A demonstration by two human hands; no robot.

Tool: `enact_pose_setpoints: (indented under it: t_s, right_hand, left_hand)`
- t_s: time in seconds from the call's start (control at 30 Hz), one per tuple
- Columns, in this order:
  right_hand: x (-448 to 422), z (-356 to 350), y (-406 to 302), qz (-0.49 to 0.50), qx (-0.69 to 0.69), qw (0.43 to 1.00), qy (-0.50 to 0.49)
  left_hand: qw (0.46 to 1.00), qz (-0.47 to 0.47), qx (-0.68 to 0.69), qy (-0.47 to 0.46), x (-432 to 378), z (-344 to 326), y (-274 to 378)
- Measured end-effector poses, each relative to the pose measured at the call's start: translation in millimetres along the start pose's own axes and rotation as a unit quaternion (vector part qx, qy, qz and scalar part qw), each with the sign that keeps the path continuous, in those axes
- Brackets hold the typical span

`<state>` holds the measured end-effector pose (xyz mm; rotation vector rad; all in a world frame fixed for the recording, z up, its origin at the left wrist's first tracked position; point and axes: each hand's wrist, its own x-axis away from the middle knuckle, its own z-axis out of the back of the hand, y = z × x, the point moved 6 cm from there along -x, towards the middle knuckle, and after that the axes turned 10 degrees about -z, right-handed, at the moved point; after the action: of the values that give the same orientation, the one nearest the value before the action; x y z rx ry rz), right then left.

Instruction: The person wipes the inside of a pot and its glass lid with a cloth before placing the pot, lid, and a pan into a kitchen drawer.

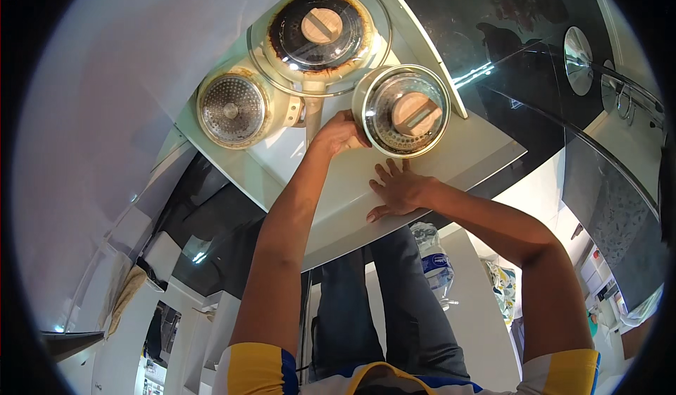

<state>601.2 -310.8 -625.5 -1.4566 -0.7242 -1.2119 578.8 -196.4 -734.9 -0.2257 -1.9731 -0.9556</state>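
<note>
My left hand is curled against the side of a cream pot, its fingertips partly hidden there. A glass lid with a round wooden knob lies over this pot, and a dotted metal disc shows through the glass. Just below the pot, my right hand rests with spread fingers on the white panel of a cabinet compartment, holding nothing. Behind stands a stained cream pan under a larger glass lid. At the left, another cream pot turns its dotted steel base towards me.
A large white panel fills the upper left. Glossy black surfaces flank the compartment. Below its front edge are my legs and a clear plastic bottle. A metal rail with hooks is at the right.
</note>
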Motion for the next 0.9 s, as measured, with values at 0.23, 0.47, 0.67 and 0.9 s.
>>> enact_pose_setpoints:
  t_s: [0.23, 0.47, 0.67, 0.9]
  right_hand:
    - [-1.3, -0.1, -2.9, 0.017, -0.005, 0.999, 0.046]
    - [26.6, 25.3, 12.7, 0.072, -0.099, 0.959, 0.256]
    - [70.8, 71.1, 79.1, -0.129, 0.048, 0.837, 0.529]
    - [79.6, 73.0, 95.3, -0.048, -0.064, 0.848, 0.524]
  left_hand:
    - [0.979, -0.003, -0.125, -0.162, -52.8, -8.8, -7.4]
    - [0.988, -0.027, -0.096, -0.121, -51.0, -18.4, -7.7]
    - [0.994, -0.02, -0.068, -0.077, -41.2, -11.4, -11.0]
    - [0.991, 0.009, -0.077, -0.11, -22.8, -17.7, 4.1]
